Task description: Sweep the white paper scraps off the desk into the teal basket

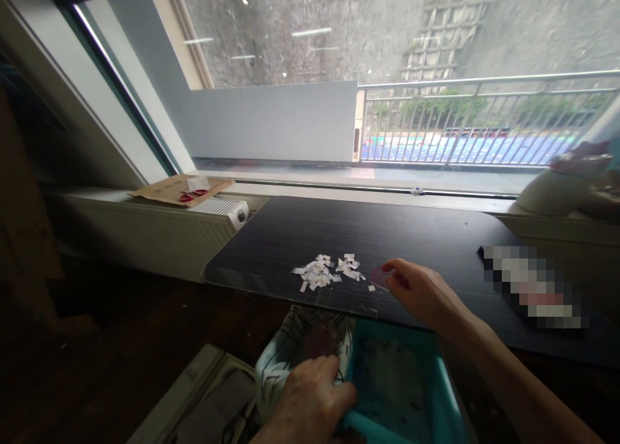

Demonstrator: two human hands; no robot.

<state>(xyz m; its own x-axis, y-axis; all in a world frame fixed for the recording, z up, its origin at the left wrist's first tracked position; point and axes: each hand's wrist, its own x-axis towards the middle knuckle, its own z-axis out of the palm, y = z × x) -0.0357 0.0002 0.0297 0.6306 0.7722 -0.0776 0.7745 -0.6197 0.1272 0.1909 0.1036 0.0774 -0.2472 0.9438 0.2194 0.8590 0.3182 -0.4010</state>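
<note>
Mid-frame, the small white paper scraps (pixel 317 273) lie just left of our nearer right hand (pixel 419 287) — pinching a clear pinkish plastic piece (pixel 378 274) — while our left hand (pixel 314 389) grips the teal plastic bin (pixel 450 392).

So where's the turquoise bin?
In the head view, the turquoise bin sits low, right of centre, below the edge of the black table, beside the left hand.

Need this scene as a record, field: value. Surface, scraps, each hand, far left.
Surface: black wood-grain table
Scraps: small white paper-like pieces, loosely heaped near table's front edge
Right hand: holds pinkish transparent piece beside the scraps
Left hand: at rim of teal plastic bin; grip unclear
Far left: red-handled scissors on flat brown paper
</note>
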